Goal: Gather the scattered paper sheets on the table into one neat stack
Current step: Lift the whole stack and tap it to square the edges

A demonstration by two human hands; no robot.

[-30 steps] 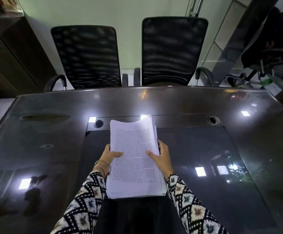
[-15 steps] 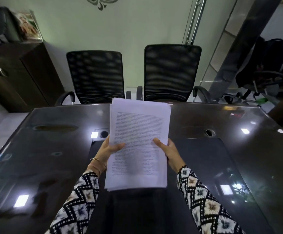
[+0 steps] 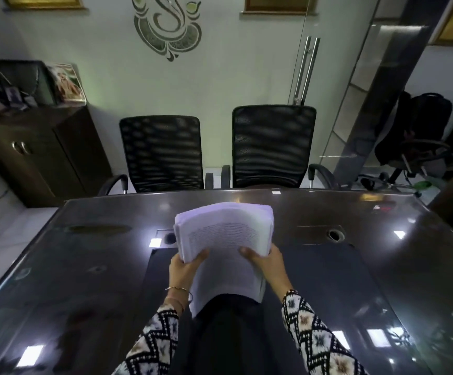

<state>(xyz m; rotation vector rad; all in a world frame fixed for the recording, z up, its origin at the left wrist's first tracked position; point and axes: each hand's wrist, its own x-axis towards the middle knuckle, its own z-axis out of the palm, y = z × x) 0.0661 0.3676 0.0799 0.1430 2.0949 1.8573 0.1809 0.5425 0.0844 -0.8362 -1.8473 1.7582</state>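
A thick stack of white printed paper sheets (image 3: 225,239) is held above the dark glossy table (image 3: 90,266), near its middle. My left hand (image 3: 183,269) grips the stack's left edge, thumb on top. My right hand (image 3: 267,262) grips the right edge the same way. The stack's far end curls over and droops away from me, showing the sheet edges. The near end hangs down toward my body. No loose sheets lie on the visible table surface.
Two black mesh office chairs (image 3: 163,152) (image 3: 272,146) stand at the table's far edge. A dark wooden cabinet (image 3: 38,155) is at the back left. Round cable holes (image 3: 335,234) are set in the tabletop. A glass door and clutter are at the right.
Both hands lifted the stack off the table, stood it up, and now its top end has bent forward and away. The camera view has tilted upward.
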